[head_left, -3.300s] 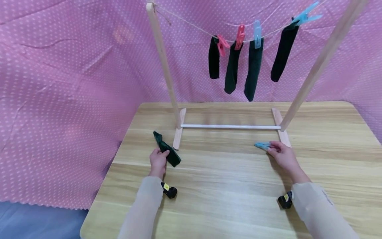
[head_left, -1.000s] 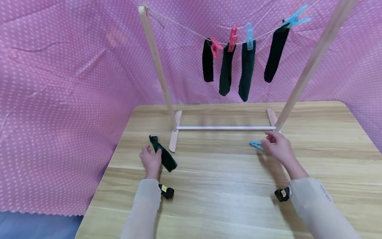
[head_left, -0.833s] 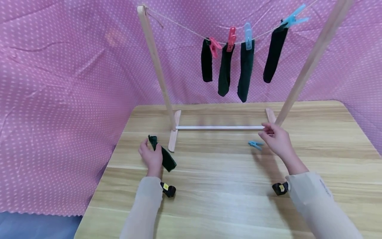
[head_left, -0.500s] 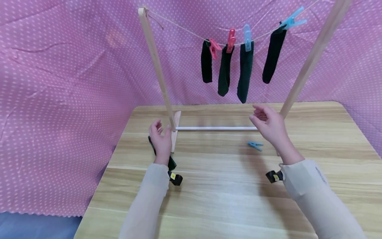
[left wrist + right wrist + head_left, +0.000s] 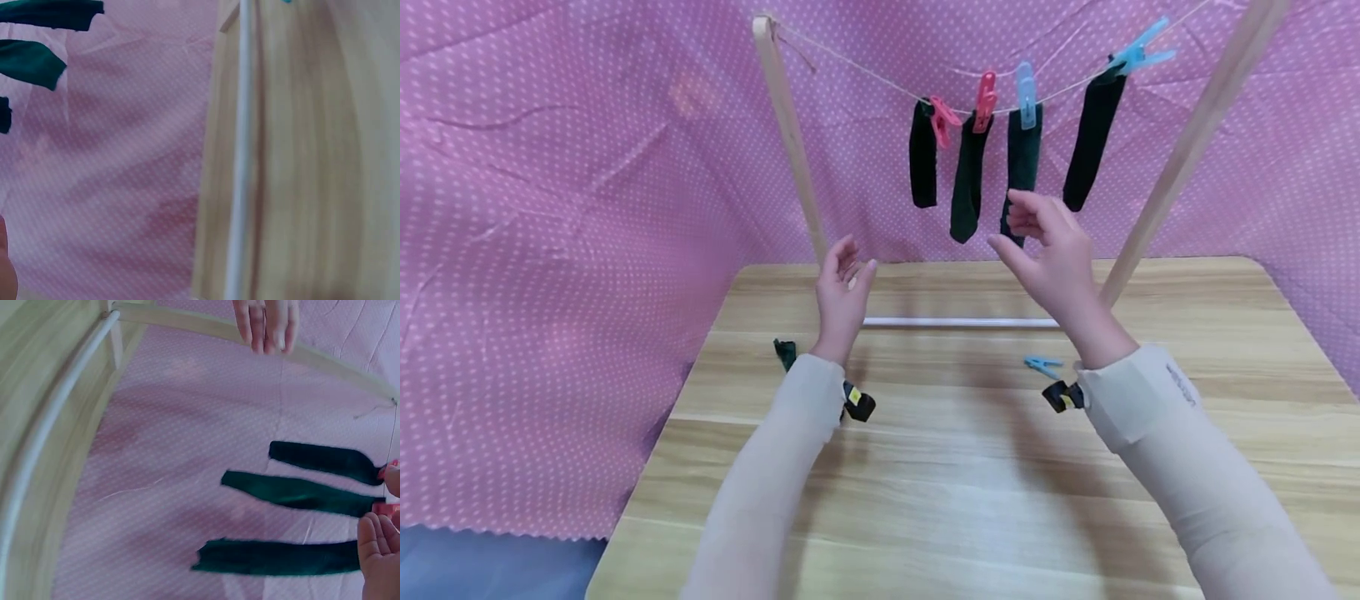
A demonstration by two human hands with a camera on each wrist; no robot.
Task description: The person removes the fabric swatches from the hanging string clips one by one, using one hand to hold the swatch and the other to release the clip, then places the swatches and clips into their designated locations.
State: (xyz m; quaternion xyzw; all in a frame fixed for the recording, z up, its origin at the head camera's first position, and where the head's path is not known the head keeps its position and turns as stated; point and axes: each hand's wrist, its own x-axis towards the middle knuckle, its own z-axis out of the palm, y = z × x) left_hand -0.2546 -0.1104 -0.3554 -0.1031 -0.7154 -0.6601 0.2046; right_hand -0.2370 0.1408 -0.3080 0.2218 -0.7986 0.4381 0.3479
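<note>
Dark green sock-like cloth strips hang from a string line; the third strip (image 5: 1022,154), under a light blue clothespin (image 5: 1026,96), is partly hidden behind my raised right hand (image 5: 1052,258). That hand holds nothing, its fingers loosely bent and thumb apart. My left hand (image 5: 842,300) is lifted in front of the left post, fingers loosely bent, also holding nothing. Under my left forearm, a dark green cloth piece (image 5: 785,352) lies on the table, mostly covered. A blue clothespin (image 5: 1042,365) lies on the table below my right hand. The right wrist view shows fingers of both hands.
The wooden rack has a left post (image 5: 790,137), a right post (image 5: 1187,158) and a white bottom bar (image 5: 958,322). Two pink clothespins (image 5: 986,102) and another blue clothespin (image 5: 1138,57) grip the line. A pink dotted curtain (image 5: 587,250) surrounds the wooden table (image 5: 955,500).
My right hand has let go of the blue clothespin, leaving it on the table. My left hand has released the green cloth. Both hands have risen inward toward the hanging strips.
</note>
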